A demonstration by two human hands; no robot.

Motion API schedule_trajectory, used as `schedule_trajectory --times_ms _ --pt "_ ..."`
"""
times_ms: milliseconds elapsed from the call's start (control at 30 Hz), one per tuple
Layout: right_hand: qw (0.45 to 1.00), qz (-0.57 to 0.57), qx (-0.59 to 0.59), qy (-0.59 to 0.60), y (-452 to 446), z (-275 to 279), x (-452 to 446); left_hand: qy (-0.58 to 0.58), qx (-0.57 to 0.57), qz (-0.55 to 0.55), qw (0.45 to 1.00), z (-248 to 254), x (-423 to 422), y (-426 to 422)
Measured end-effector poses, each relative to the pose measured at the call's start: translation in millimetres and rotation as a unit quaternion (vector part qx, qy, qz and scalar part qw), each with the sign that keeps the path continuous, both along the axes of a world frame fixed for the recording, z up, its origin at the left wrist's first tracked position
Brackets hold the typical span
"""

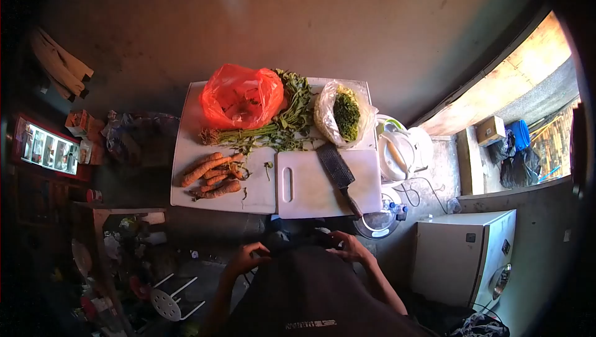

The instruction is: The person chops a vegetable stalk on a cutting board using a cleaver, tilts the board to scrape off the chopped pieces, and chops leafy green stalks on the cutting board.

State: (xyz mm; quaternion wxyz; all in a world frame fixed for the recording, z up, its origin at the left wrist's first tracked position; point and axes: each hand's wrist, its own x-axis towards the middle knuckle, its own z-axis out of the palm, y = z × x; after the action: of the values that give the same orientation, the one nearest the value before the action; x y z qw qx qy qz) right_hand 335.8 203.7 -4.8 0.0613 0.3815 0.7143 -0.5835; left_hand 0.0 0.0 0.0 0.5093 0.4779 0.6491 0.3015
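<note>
Both hands are low at my waist, just short of the table. My left hand (248,257) has its fingers curled in at the left side of my dark shirt (310,287), pinching the cloth. On the other side, my right hand (349,247) grips the shirt in the same way, its fingertips partly hidden. Beyond them lies a white cutting board (304,191) with a cleaver (336,166) across it, its wooden handle pointing towards me. To the left are several carrots (214,175). Leafy green stalks (273,129) are spread behind them.
A red plastic bag (241,95) and a clear bag of chopped greens (344,113) stand at the back of the white table (254,197). White appliances (397,151) are on the right, above a small white fridge (459,247). A white stool (166,305) is at lower left.
</note>
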Motion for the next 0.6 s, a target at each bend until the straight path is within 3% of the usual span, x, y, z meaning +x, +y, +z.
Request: schedule_trajectory --times_ms 167,200,233,300,333,367,433,500,600 --pt "0.997 -0.010 -0.059 0.053 24 7 22 0.002 -0.009 -0.031 0.999 17 5 7" --pt "0.988 -0.082 -0.078 0.101 27 10 28 0.001 -0.007 -0.025 1.000 11 9 13" --pt "0.989 -0.076 -0.079 0.104 32 10 25 -0.027 -0.009 -0.023 0.999 4 8 20" --pt "0.974 -0.217 -0.011 0.072 45 11 21 -0.054 -0.009 -0.016 0.998 -1 5 41" --pt "0.959 -0.208 0.166 0.094 53 -15 22 -0.031 -0.005 0.028 0.999 1 6 56" --pt "0.960 -0.204 0.168 0.097 59 -21 19 -0.010 0.000 0.073 0.997 0 5 70" --pt "0.907 -0.239 0.341 0.060 72 -25 4 -0.123 0.094 0.161 0.975 -28 1 95" --pt "0.907 -0.169 0.385 -0.023 80 -22 -6 -0.069 0.133 0.176 0.973 -29 -9 127" --pt "0.910 -0.138 0.391 -0.014 89 -55 -12 -0.073 0.154 0.200 0.965 -36 -31 166"
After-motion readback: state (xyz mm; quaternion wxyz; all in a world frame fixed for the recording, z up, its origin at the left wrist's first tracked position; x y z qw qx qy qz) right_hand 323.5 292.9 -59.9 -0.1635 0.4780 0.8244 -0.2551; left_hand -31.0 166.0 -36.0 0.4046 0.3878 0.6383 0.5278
